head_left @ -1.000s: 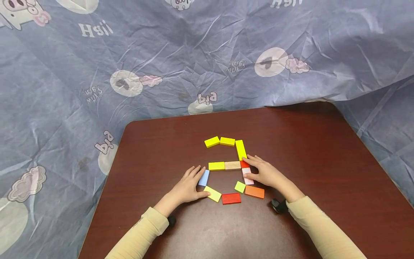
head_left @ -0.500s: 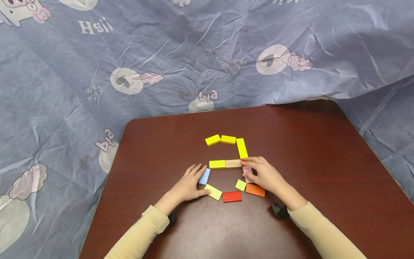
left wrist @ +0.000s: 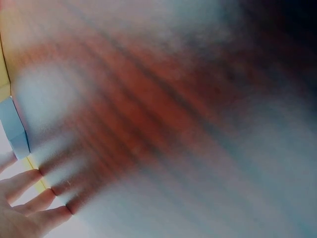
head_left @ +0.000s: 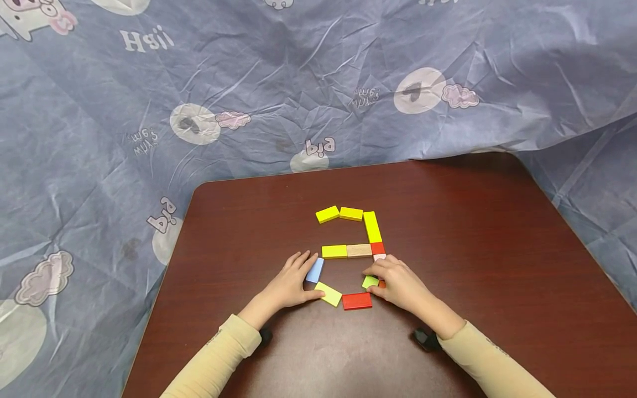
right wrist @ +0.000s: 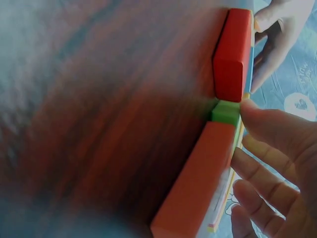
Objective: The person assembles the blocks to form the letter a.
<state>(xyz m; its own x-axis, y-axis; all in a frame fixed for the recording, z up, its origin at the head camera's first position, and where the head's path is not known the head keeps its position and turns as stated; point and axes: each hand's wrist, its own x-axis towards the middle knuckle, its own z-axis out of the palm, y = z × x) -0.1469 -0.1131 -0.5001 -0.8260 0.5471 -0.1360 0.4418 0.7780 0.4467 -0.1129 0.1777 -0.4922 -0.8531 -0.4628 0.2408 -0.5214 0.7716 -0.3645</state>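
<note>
Wooden blocks lie flat on the table in a figure of connected lines. My right hand [head_left: 403, 286] pinches a small green block [head_left: 370, 282], thumb on its near side and index finger on its far side. Under this hand, an orange block [head_left: 382, 284] and a pink block [head_left: 379, 257] are partly hidden; the orange block [right wrist: 193, 183] shows large in the right wrist view. Relaxed fingers of my left hand [head_left: 287, 284] touch a blue block [head_left: 315, 270], while its thumb rests at a pale yellow block [head_left: 328, 294]. Between the hands lies a red block [head_left: 357, 301].
Farther back are yellow blocks [head_left: 351, 213], a plain wood block [head_left: 359, 251] and a small red block [head_left: 377, 248]. The dark brown table [head_left: 463, 232] reaches a blue patterned cloth [head_left: 273, 83] behind it.
My right hand has drawn back from the pink and small red blocks toward me, and its thumb and index finger now close on the green block. The left hand stays in place.
</note>
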